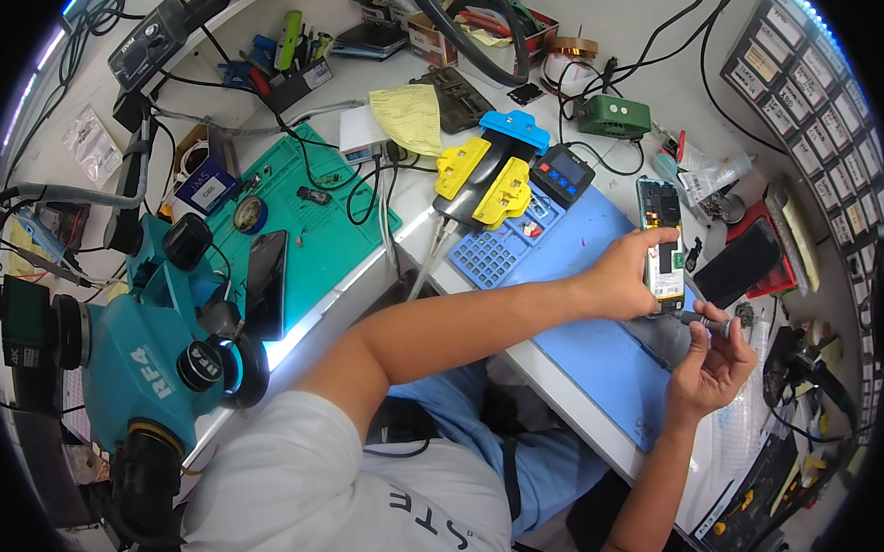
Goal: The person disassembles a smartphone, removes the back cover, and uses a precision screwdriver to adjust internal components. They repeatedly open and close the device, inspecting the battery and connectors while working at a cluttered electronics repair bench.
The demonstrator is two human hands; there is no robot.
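My left hand reaches across the bench and grips an opened smartphone, its thumb and fingers on either side. The phone's back cover is off, so a battery and dark inner parts show. In my right hand, a grey screwdriver is pinched between the fingers. It points left, its tip at the phone's lower end; the exact contact point is too small to make out. A blue mat lies beneath both hands.
To the left stand a yellow-and-blue clamp holder and a small black control box. A dark phone lies to the right on a red case. A teal microscope stands far left beside a green mat. Cables cross the bench.
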